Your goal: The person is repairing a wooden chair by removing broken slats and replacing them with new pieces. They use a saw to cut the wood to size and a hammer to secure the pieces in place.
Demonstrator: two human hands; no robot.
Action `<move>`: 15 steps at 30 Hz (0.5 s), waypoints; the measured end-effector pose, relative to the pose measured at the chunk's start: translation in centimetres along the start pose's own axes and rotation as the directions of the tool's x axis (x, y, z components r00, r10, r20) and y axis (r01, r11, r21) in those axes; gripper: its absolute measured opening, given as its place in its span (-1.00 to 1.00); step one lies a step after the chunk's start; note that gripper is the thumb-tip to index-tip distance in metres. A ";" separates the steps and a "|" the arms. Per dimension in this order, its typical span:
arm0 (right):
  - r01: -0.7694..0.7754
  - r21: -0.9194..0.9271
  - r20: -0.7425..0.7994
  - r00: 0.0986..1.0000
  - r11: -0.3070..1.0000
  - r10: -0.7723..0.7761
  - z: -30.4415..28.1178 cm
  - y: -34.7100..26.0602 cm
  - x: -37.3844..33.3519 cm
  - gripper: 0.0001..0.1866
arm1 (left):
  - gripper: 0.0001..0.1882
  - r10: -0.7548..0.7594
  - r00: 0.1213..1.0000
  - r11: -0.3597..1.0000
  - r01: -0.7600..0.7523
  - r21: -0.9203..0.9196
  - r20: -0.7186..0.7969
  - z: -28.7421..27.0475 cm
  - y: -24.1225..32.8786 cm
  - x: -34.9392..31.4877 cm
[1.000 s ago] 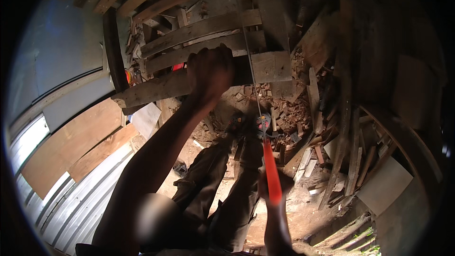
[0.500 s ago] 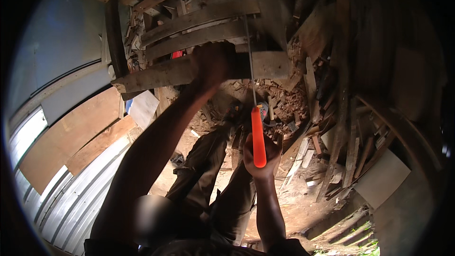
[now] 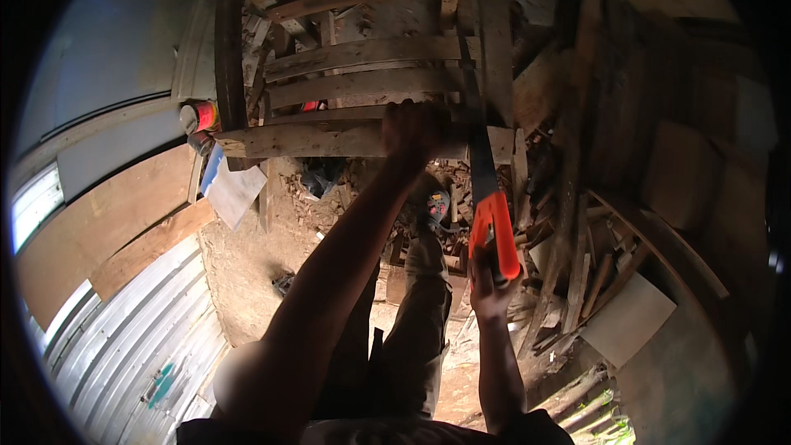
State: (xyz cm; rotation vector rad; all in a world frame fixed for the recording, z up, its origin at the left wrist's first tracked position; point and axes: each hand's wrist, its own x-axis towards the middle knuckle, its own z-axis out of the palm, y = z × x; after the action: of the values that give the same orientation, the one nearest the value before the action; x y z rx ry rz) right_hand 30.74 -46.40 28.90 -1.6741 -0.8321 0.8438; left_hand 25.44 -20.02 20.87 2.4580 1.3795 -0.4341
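My right hand (image 3: 492, 282) is closed around the orange handle of a handsaw (image 3: 497, 227). Its dark blade runs away from me, over the right part of a rough wooden plank (image 3: 305, 141) at the near side of a slatted wooden frame. The blade leans so that its flat side shows; whether its teeth touch the wood I cannot tell. Left of the blade, my left hand (image 3: 412, 130) is clamped on that same plank, fingers curled over its top edge. More slats (image 3: 371, 51) lie beyond it in rows.
Wood chips and scraps litter the ground below the plank. Long offcuts (image 3: 568, 222) and a pale square board (image 3: 629, 319) are on the right. On the left stand a can with a red and yellow label (image 3: 198, 117), plywood sheets (image 3: 99, 218) and corrugated metal (image 3: 140, 338).
The saw has turned from nearly edge-on to showing the side of its handle and blade. My right hand sits further right in view. My left hand still grips the plank; the whole view has shifted.
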 end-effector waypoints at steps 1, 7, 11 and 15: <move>-0.014 -0.126 -0.035 0.999 0.992 0.010 0.5 -0.5 -0.1 -0.80 | -0.72 0.006 1.000 1.000 -0.006 -0.015 0.024 -0.2 0.3 -0.6; -0.192 0.014 -0.218 0.957 0.981 0.191 1.0 0.0 -4.7 -0.87 | -0.66 0.046 0.997 0.992 -0.053 -0.116 -0.069 -0.6 0.3 -0.3; -0.080 -0.052 -0.375 0.925 0.995 0.055 -1.1 -5.3 -6.7 -0.80 | -0.54 0.034 0.976 0.987 -0.066 -0.145 -0.217 0.3 0.4 -0.5; -0.205 0.257 -0.413 0.860 0.944 0.299 -3.2 -9.7 -7.5 -0.85 | -0.23 0.361 0.930 0.848 -0.356 -0.393 -0.063 -2.6 -1.8 -0.8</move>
State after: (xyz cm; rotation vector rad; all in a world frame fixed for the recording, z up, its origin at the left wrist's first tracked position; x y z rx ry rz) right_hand 28.44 -52.17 40.00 -1.7189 -0.1993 0.6509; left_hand 23.75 -18.72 23.43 2.2842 0.8593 -0.0681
